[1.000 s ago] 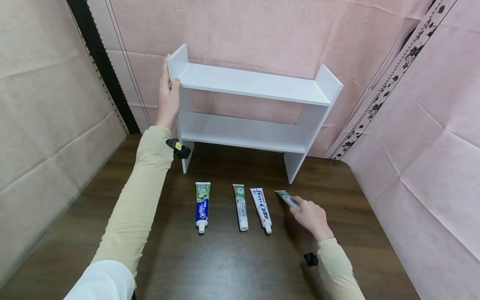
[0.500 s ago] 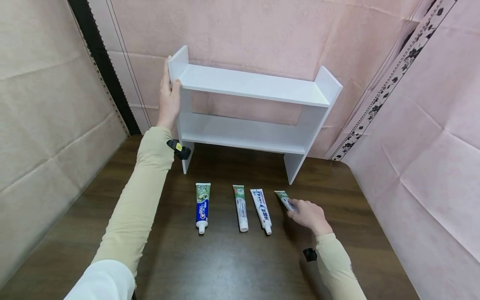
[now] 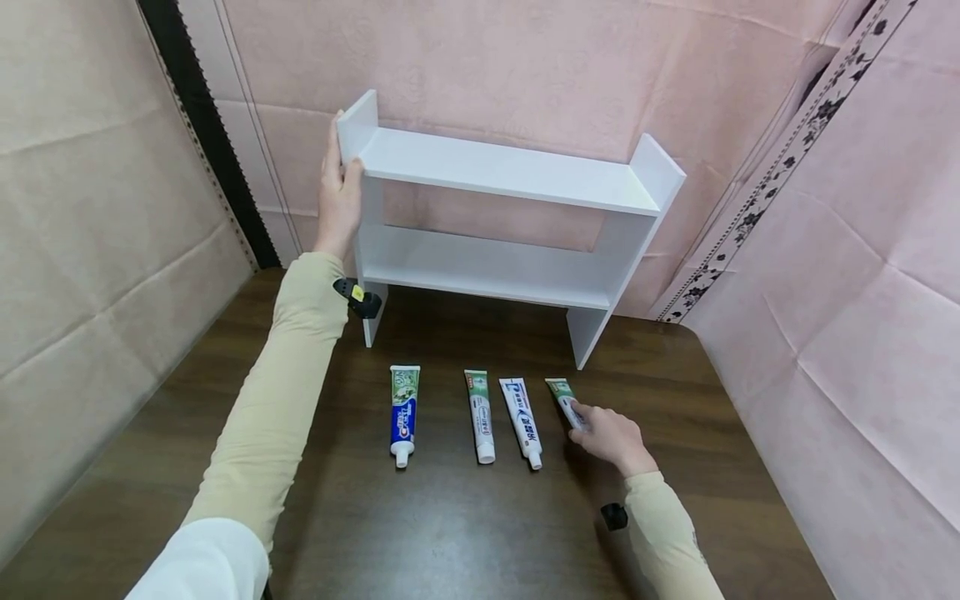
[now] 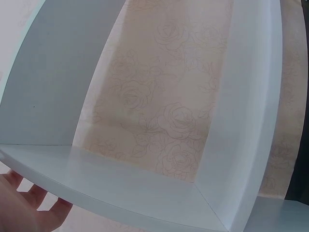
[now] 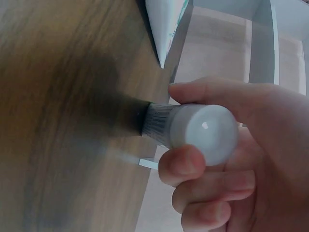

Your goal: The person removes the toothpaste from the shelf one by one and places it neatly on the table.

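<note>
My left hand [image 3: 339, 204] holds the left side panel of a white two-tier shelf [image 3: 495, 271], with the thumb at the panel's front edge. In the left wrist view, curled fingers [image 4: 34, 203] lie along the outer side of that panel. My right hand [image 3: 611, 437] grips a green-and-white toothpaste tube [image 3: 562, 393] low over the table, its crimped end pointing toward the shelf. The right wrist view shows the tube's white cap [image 5: 212, 135] between thumb and fingers. To the left lie a blue-and-white toothpaste tube [image 3: 521, 421], another green-and-white tube [image 3: 481, 415] and a blue-green Crest toothpaste tube [image 3: 404, 412].
The dark wooden table [image 3: 450, 533] carries everything. Pink patterned cloth [image 3: 510, 58] hangs behind the shelf, with more cloth walls at left [image 3: 97, 250] and right [image 3: 847, 292].
My right hand has shifted slightly left with the green-and-white toothpaste tube, which has turned to lie more in line with the others. My left hand stays on the shelf.
</note>
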`<state>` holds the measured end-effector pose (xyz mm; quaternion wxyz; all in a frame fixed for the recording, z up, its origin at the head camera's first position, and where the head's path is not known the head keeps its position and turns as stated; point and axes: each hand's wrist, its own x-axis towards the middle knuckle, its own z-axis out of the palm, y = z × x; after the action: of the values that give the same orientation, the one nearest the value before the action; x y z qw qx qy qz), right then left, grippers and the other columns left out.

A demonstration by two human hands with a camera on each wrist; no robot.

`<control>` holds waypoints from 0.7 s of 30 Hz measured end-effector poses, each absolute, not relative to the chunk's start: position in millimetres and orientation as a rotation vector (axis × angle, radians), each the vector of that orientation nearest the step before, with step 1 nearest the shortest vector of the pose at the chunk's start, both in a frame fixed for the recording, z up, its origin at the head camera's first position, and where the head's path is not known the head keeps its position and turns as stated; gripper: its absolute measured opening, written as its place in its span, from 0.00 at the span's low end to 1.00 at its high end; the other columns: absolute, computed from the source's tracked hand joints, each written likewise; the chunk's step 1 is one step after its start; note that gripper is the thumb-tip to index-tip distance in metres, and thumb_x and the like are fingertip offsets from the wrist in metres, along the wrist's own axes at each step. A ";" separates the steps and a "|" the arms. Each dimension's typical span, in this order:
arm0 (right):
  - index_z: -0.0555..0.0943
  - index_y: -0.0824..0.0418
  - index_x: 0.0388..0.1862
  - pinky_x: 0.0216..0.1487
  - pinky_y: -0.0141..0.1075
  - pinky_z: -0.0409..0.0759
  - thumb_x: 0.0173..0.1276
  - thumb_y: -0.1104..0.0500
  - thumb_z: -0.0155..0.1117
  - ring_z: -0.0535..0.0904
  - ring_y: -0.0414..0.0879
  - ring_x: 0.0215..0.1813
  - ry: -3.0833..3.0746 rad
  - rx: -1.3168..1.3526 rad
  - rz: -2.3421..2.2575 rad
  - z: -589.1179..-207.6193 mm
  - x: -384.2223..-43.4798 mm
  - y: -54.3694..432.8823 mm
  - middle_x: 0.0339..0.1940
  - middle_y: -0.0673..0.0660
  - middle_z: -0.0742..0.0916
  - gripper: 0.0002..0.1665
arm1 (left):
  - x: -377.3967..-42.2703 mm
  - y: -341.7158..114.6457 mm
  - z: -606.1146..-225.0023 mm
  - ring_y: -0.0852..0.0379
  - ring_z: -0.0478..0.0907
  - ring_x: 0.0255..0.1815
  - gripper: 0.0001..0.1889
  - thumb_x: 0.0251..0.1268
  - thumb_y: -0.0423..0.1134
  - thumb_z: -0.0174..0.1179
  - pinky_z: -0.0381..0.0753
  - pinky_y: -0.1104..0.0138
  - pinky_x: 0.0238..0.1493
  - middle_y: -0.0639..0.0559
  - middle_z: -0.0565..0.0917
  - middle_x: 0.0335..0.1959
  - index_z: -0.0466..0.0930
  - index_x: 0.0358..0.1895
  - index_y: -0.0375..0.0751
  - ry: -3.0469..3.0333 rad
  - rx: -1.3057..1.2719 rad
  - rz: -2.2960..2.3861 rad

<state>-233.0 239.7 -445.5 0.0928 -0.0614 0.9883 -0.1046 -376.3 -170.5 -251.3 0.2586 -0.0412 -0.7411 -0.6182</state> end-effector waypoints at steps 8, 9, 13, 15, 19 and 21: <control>0.72 0.56 0.69 0.22 0.37 0.67 0.63 0.53 0.65 0.76 0.45 0.18 2.884 -0.171 -0.359 -450.5 -228.6 239.4 0.33 0.60 0.84 0.34 | -386.8 -174.4 -257.5 0.63 0.58 0.70 0.32 0.74 0.43 0.38 0.59 0.66 0.69 0.63 0.52 0.78 0.42 0.76 0.74 -1.997 -0.111 -1.672; 0.72 0.56 0.69 0.22 0.36 0.67 0.64 0.53 0.65 0.76 0.45 0.16 2.876 -0.165 -0.366 -451.5 -228.2 239.2 0.33 0.60 0.84 0.34 | -387.2 -174.5 -257.7 0.63 0.58 0.69 0.32 0.74 0.43 0.38 0.59 0.66 0.68 0.62 0.52 0.78 0.42 0.76 0.74 -1.993 -0.110 -1.677; 0.73 0.57 0.68 0.22 0.36 0.68 0.63 0.54 0.66 0.75 0.43 0.13 2.879 -0.167 -0.363 -456.0 -226.9 239.0 0.32 0.60 0.85 0.33 | -386.3 -174.3 -256.2 0.63 0.58 0.68 0.32 0.74 0.41 0.38 0.60 0.66 0.68 0.61 0.53 0.78 0.42 0.76 0.73 -1.979 -0.123 -1.687; 0.73 0.57 0.68 0.22 0.36 0.68 0.63 0.54 0.66 0.75 0.43 0.13 2.881 -0.165 -0.366 -457.6 -226.3 239.3 0.33 0.60 0.85 0.33 | -382.9 -173.1 -254.2 0.63 0.58 0.68 0.33 0.74 0.41 0.38 0.60 0.66 0.68 0.61 0.53 0.78 0.43 0.76 0.72 -1.982 -0.119 -1.691; 0.74 0.57 0.67 0.22 0.36 0.68 0.63 0.53 0.66 0.76 0.44 0.14 2.878 -0.166 -0.367 -458.2 -225.8 240.5 0.34 0.61 0.85 0.33 | -372.0 -168.3 -248.9 0.63 0.58 0.69 0.33 0.74 0.40 0.38 0.59 0.65 0.70 0.61 0.52 0.78 0.43 0.77 0.70 -1.984 -0.117 -1.702; 0.74 0.57 0.67 0.21 0.36 0.68 0.66 0.53 0.64 0.76 0.45 0.13 2.867 -0.167 -0.366 -457.9 -226.2 241.3 0.30 0.59 0.84 0.30 | -368.9 -166.4 -247.6 0.62 0.58 0.69 0.33 0.74 0.40 0.38 0.59 0.65 0.71 0.61 0.52 0.78 0.43 0.77 0.69 -1.980 -0.115 -1.711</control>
<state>-226.2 241.3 -457.9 0.1228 -0.0571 0.9828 -0.1253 -368.9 -166.4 -247.6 0.2582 -0.0423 -0.7302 -0.6312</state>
